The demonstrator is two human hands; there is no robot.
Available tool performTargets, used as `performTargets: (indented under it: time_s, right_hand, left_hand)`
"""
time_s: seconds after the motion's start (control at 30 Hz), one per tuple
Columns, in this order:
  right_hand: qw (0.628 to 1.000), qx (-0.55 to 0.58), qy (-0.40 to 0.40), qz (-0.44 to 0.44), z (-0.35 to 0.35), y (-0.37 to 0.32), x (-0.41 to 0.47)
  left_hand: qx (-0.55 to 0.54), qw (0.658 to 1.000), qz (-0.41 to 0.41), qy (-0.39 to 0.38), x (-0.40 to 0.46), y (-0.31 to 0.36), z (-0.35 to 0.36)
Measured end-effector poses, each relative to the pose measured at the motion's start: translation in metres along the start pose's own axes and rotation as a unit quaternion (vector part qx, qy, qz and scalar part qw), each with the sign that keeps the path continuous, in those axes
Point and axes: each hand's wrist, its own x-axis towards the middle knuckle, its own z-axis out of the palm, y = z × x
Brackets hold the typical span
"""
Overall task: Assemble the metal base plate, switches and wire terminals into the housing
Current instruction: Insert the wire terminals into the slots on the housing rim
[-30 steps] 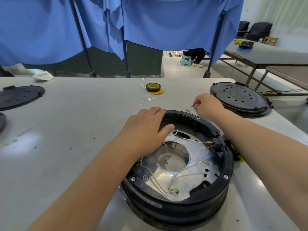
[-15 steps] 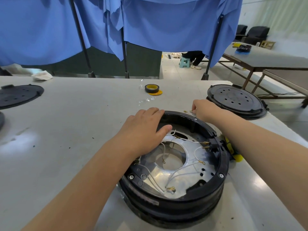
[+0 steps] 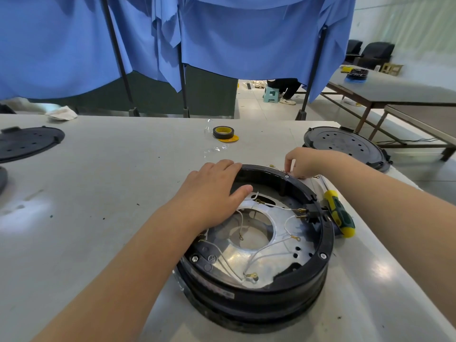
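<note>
A round black housing point(image 3: 256, 296) stands on the table in front of me. Inside it lies a shiny metal base plate point(image 3: 269, 262) with a round hole, and white wires with brass ring terminals point(image 3: 250, 275) run across it. A black switch block point(image 3: 311, 214) sits at the housing's right inner wall. My left hand point(image 3: 212, 191) rests flat over the far left rim, thumb reaching inside. My right hand point(image 3: 304, 161) hovers just behind the far rim and pinches a small brass terminal from several loose ones point(image 3: 272, 166) on the table.
A yellow and green screwdriver point(image 3: 339, 213) lies right of the housing. A tape roll point(image 3: 223, 132) sits further back, with clear plastic wrap nearby. Black round covers lie at the right point(image 3: 345, 146) and left point(image 3: 27, 143) of the grey table. Blue curtains hang behind.
My right hand has lifted slightly and drawn nearer to the housing's far rim, fingers now pinching downward. My left hand stays on the rim. The view shifted a little, and the screwdriver is now fully in sight.
</note>
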Motion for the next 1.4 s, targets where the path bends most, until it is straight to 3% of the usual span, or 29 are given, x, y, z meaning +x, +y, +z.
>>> performTargets:
  time_s: [0.3, 0.47, 0.6, 0.77, 0.9, 1.0, 1.13, 1.4]
  right_hand:
    - [0.998, -0.043, -0.026, 0.025, 0.004, -0.006, -0.006]
    - [0.999, 0.045, 0.010, -0.009, -0.001, 0.001, -0.016]
    - [0.977, 0.195, 0.069, -0.052, -0.027, -0.006, -0.043]
    - [0.899, 0.411, 0.044, -0.143, -0.046, -0.037, -0.101]
    - [0.857, 0.472, -0.007, -0.207, -0.035, -0.061, -0.129]
    - [0.857, 0.466, -0.004, -0.218, -0.025, -0.074, -0.134]
    - [0.892, 0.386, 0.026, -0.233, -0.012, -0.091, -0.134]
    - [0.865, 0.441, -0.005, -0.238, 0.001, -0.104, -0.136]
  left_hand:
    - [-0.004, 1.000, -0.002, -0.002, 0.000, 0.000, 0.000]
    - [-0.013, 1.000, -0.001, 0.002, 0.000, 0.000, -0.002]
    - [-0.084, 0.996, -0.007, 0.012, -0.001, 0.000, -0.005]
    - [-0.271, 0.960, -0.004, 0.067, -0.006, 0.000, -0.022]
    - [-0.409, 0.907, 0.001, 0.099, -0.014, 0.004, -0.039]
    - [-0.459, 0.885, -0.016, 0.078, -0.022, 0.002, -0.041]
    - [-0.497, 0.864, -0.051, 0.070, -0.033, -0.002, -0.034]
    - [-0.498, 0.852, -0.099, 0.123, -0.048, -0.009, -0.027]
